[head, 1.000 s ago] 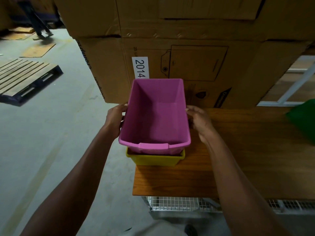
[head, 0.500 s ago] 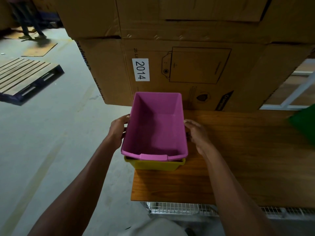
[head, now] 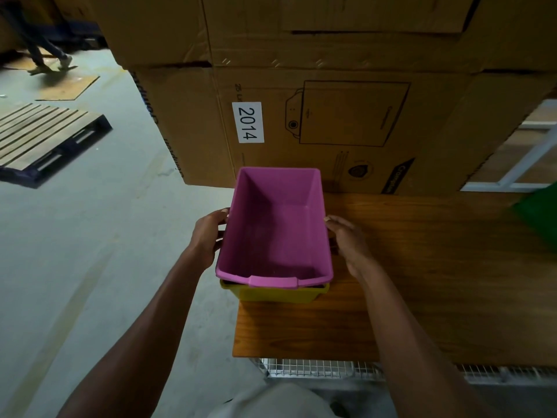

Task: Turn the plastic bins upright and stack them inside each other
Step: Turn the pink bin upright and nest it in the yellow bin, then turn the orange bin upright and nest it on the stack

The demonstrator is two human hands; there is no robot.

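Observation:
An upright pink plastic bin [head: 274, 227] sits nested inside a yellow bin [head: 274, 292] at the left end of the wooden table [head: 422, 267]. Only the yellow bin's near rim and front wall show below the pink one. My left hand [head: 208, 236] grips the pink bin's left rim, and my right hand [head: 346, 241] holds its right rim. The pink bin is empty inside.
Stacked cardboard boxes [head: 331, 116], one labelled 2014, stand right behind the bins. A green object [head: 539, 218] lies at the table's far right edge. A wooden pallet [head: 42, 137] rests on the concrete floor to the left, where a person's legs [head: 45, 52] walk far off.
The pink bin has sunk lower into the yellow bin, which now shows less of its wall. Both hands stayed on the pink bin's rims.

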